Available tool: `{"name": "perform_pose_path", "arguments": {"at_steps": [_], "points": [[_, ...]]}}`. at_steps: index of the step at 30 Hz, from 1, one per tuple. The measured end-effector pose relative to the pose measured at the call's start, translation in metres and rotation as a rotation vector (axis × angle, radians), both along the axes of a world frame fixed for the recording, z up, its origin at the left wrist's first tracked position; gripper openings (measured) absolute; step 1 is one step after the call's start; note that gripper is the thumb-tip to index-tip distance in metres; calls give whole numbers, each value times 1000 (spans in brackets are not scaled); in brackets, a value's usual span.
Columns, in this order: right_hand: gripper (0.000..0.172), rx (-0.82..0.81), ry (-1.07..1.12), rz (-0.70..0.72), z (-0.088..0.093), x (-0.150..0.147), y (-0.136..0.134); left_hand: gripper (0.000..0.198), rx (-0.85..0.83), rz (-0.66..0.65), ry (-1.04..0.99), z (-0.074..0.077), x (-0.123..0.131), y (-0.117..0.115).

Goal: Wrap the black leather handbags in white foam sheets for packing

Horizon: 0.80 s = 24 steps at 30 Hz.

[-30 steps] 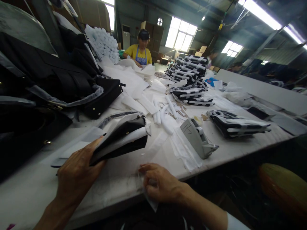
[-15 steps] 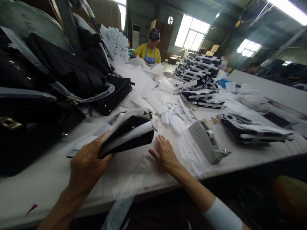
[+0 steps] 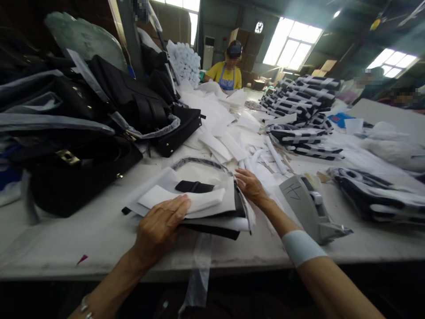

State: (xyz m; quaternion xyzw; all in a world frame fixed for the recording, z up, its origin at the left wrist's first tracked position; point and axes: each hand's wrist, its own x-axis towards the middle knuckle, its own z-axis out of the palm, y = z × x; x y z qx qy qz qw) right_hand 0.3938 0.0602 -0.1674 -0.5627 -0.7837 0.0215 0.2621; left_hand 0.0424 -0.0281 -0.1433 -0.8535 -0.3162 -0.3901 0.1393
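Note:
A black handbag [image 3: 212, 223] wrapped in white paper [image 3: 186, 199] lies flat on the white table [image 3: 99, 235] in front of me. My left hand [image 3: 162, 226] rests palm down on its near left side, fingers pressing on the paper. My right hand [image 3: 250, 186] touches the bag's far right edge, fingers spread. The bag's handle [image 3: 199, 161] arches behind it. A strip of clear plastic [image 3: 199, 270] hangs over the table's front edge.
Black handbags [image 3: 83, 146] are piled at the left. A grey tape dispenser [image 3: 310, 206] stands right of my right arm. Wrapped bags [image 3: 375, 195] lie at right, stacked ones [image 3: 299, 99] farther back. Loose white paper [image 3: 226, 133] covers the middle. A person in yellow [image 3: 227, 73] works at the far end.
The bag, held tilted up by my left hand, now lies flat on the table. My right hand moved from the near table edge to the bag's far right side.

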Motion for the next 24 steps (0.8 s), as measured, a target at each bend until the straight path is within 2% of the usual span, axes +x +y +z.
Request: {"name": "perform_pose_path", "arguments": {"at_steps": [4, 7, 11, 12, 14, 16, 18, 21, 24], "points": [[27, 66, 113, -162, 7, 48, -23, 36, 48, -58, 90, -7, 6, -3], [27, 97, 249, -268, 27, 58, -31, 36, 52, -70, 92, -8, 13, 0], [24, 68, 381, -212, 62, 27, -21, 35, 61, -92, 93, -12, 25, 2], [23, 9, 388, -180, 68, 13, -15, 35, 67, -93, 99, -13, 27, 1], [20, -251, 340, -164, 74, -16, 0, 35, 75, -96, 120, -16, 30, -2], [16, -582, 223, -214, 71, -42, 17, 34, 73, -97, 136, -19, 31, -4], [19, -793, 103, -298, 61, -62, 34, 34, 76, -97, 140, -20, 31, -6], [32, -851, 16, -390, 44, -75, 55, 33, 100, -94, 139, -24, 31, -7], [36, -880, 6, -442, 32, -75, 64, 31, 130, -93, 114, -28, 32, -6]]}}
